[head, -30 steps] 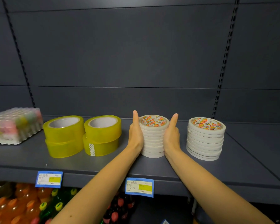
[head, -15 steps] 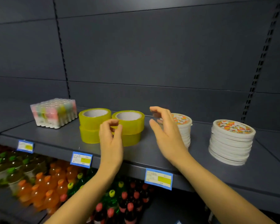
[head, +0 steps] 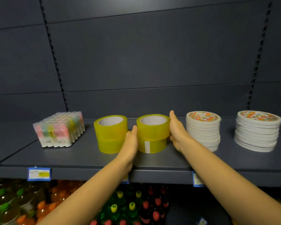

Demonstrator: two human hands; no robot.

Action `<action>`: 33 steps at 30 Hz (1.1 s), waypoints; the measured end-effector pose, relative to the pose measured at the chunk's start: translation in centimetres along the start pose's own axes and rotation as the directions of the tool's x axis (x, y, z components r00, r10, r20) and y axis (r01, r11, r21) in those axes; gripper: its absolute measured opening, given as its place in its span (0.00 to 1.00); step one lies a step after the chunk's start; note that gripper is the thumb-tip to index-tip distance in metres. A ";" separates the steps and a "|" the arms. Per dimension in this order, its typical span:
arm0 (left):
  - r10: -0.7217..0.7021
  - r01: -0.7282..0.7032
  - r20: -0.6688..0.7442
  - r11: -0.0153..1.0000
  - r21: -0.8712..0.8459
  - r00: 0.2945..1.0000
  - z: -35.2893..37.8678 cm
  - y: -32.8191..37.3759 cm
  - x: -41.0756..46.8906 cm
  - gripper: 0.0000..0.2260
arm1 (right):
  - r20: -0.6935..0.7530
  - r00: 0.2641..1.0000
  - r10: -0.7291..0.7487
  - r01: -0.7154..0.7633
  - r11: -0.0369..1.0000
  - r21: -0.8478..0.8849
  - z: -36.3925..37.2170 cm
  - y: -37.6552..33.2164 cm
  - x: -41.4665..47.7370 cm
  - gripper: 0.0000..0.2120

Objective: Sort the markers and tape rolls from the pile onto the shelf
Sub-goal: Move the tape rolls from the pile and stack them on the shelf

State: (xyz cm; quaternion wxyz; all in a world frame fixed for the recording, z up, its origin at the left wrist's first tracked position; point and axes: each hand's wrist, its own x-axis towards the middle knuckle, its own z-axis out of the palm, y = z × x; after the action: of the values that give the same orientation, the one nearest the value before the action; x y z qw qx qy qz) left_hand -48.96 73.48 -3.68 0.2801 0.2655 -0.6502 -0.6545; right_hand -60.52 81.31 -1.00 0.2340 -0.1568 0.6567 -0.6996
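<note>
Yellow tape stack (head: 152, 133): left hand (head: 130, 143), right hand (head: 177, 134) flat, pressing opposite sides.

Grey shelf (head: 71, 155) carries row: pack of pastel markers (head: 58, 129), left yellow tape stack (head: 110, 133), right yellow tape stack (head: 152, 133), two white tape stacks (head: 203, 130); left hand (head: 130, 143) and right hand (head: 177, 132), fingers straight, press opposite sides of right yellow tape stack; blue price labels (head: 39, 174) on shelf edge; drink bottles (head: 120, 207) below.

Tags (head: 39, 174): hanging on the shelf (head: 161, 175) front edge, print blurring beyond reading.
White rolls (head: 203, 127): showing orange printing on top, nothing legible.
</note>
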 end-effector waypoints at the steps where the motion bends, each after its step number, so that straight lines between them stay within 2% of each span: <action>1: -0.024 0.025 0.016 0.997 -0.075 1.000 0.1 0.3 0.5 0.23 | -0.021 1.000 0.013 -0.012 0.999 0.040 0.3 0.2 0.2 0.30; 3: -0.068 0.069 0.013 0.981 -0.180 0.998 0.5 1.2 1.4 0.24 | -0.069 0.997 0.030 -0.024 0.995 0.092 0.8 0.5 0.3 0.30; 7: -0.111 0.116 0.033 0.965 -0.236 0.993 1.1 1.7 3.3 0.26 | -0.118 0.992 0.036 -0.017 0.986 0.164 1.5 1.0 0.2 0.29; 13: -0.163 0.148 -0.013 0.925 -0.350 0.987 2.0 1.2 4.4 0.29 | -0.189 0.982 0.032 -0.015 0.996 0.091 1.7 1.4 0.7 0.33; 21: -0.195 0.156 -0.059 0.905 -0.396 0.979 2.7 0.8 5.1 0.31 | -0.200 0.979 0.024 -0.010 0.997 0.072 2.1 1.6 0.7 0.34; 26: -0.177 0.108 -0.119 0.892 -0.439 0.977 2.8 0.6 5.4 0.26 | -0.236 0.972 0.003 -0.002 1.000 0.003 2.1 1.6 0.9 0.32; 33: -0.154 0.071 -0.202 0.927 -0.369 0.967 3.2 0.1 5.6 0.22 | -0.249 0.968 -0.007 0.000 1.000 -0.030 1.6 1.7 0.9 0.30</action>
State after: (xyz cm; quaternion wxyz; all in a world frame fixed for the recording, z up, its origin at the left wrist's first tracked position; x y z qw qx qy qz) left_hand -55.18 71.80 -3.49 0.3581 0.3203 -0.4671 -0.7423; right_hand -60.20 79.40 -2.58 0.1461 -0.0722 0.6909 -0.7043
